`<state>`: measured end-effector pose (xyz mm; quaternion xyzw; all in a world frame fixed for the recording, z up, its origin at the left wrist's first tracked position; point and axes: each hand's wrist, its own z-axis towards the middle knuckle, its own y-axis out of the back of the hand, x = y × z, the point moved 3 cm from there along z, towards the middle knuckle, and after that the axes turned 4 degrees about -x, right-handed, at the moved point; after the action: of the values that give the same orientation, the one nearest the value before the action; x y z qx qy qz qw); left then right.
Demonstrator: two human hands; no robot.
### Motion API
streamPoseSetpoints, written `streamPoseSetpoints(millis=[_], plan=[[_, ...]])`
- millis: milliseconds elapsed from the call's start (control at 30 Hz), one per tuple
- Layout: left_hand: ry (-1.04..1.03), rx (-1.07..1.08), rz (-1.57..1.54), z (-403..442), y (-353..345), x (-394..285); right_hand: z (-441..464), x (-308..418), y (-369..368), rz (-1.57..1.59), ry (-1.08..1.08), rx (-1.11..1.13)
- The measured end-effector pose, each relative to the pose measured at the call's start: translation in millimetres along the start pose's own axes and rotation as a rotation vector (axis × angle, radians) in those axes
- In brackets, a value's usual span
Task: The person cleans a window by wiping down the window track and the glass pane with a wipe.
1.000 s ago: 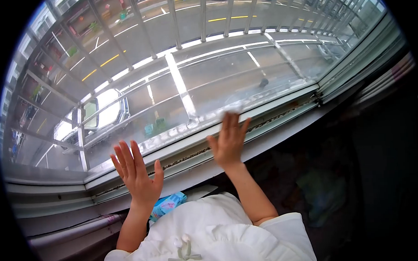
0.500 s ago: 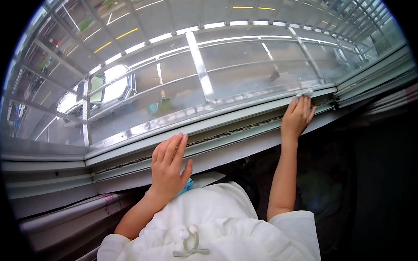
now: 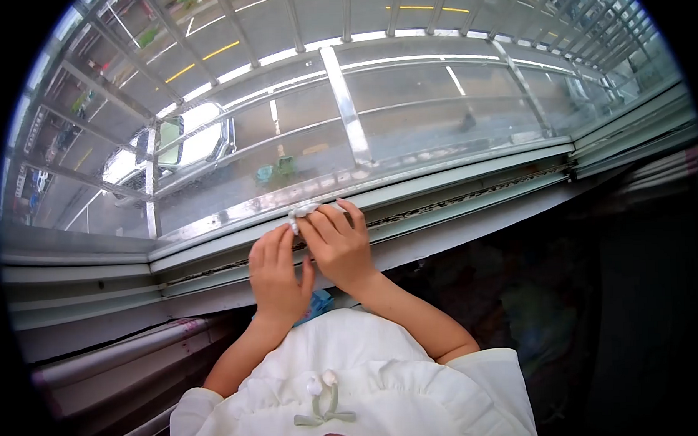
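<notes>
My right hand (image 3: 338, 245) is closed on a crumpled white wipe (image 3: 303, 210), pressed to the outer ledge of the window frame (image 3: 429, 186). Its thumb side lies beside the fingertips of my left hand (image 3: 277, 278). The left hand rests over the sliding track, fingers stretched out and thumb apart, nothing seen in its grasp. Dark grime lines the window track (image 3: 464, 202) to the right of both hands. Where the wipe passes under my right fingers, it is hidden.
Metal safety bars (image 3: 345, 114) stand outside the window, with a street and a parked white car (image 3: 196, 139) below. A pale curtain (image 3: 131, 352) hangs at lower left. Something blue and crinkled (image 3: 315, 305) lies between my left wrist and my white top (image 3: 331, 357).
My right hand has swept left along the frame with the white wipe, from the right end to beside my left hand. The left hand has stayed nearly in place.
</notes>
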<state>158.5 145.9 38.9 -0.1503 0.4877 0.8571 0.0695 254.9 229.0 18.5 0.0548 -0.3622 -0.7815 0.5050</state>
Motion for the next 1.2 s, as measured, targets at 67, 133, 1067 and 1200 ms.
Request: streamPoseSetpoints(millis=[67,133,1067,1200], plan=[[0.01,-0.014,0.019,0,7,9,3,2,-2,0.013,0.014,-0.003],[0.031,-0.034,0.024,0,14,17,3,-3,0,0.031,0.036,-0.034],[0.253,-0.387,-0.216,-44,53,64,27,64,-44,0.185,0.323,0.082],[0.258,-0.404,-0.188,-42,55,68,26,67,-48,0.171,0.365,0.088]])
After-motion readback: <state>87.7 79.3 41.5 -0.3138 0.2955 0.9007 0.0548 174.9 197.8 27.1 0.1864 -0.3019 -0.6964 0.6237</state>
